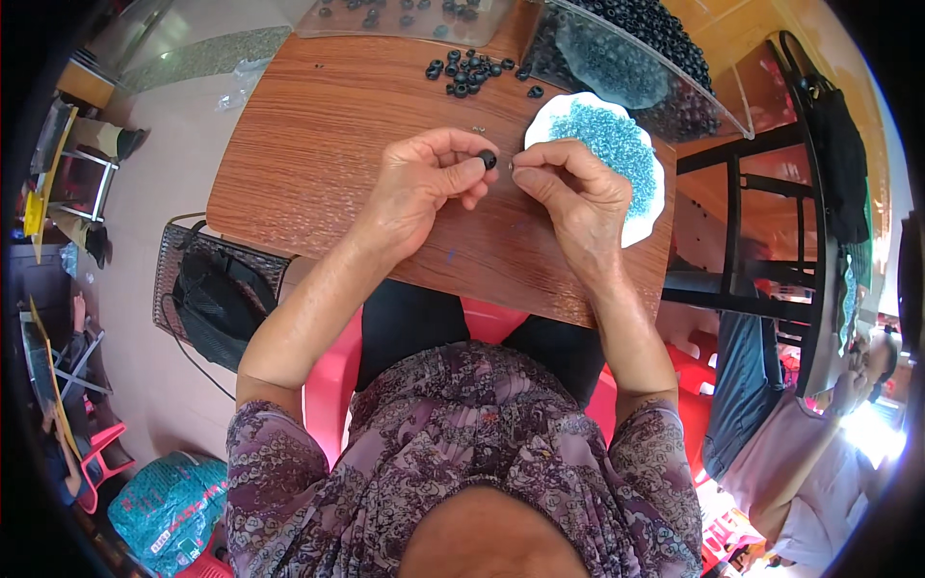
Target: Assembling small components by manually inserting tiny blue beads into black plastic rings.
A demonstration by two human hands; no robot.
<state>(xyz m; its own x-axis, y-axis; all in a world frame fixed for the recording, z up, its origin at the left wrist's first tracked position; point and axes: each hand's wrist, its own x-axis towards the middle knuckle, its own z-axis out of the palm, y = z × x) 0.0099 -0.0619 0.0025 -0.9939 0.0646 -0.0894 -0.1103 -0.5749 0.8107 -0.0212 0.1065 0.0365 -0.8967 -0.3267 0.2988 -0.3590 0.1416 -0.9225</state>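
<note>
Over the wooden table point(308, 164), my left hand point(419, 183) pinches a round black bead point(488, 159) between thumb and fingers. Just to its right, my right hand point(578, 197) has thumb and forefinger closed together. A tiny thing may be at its fingertips, too small to make out. The two hands are close but apart. Partly behind the right hand lies a white wavy-edged plate point(658, 197) heaped with small clear blue beads point(617, 144). Loose black beads point(467, 72) are scattered on the table beyond my hands.
A clear bin point(737, 120) of black beads stands at the back right, a shallow clear tray point(405, 27) at the back left. A wire basket with a black bag point(217, 294) is left of the table. Another person point(800, 462) sits at the right by a black frame point(742, 222).
</note>
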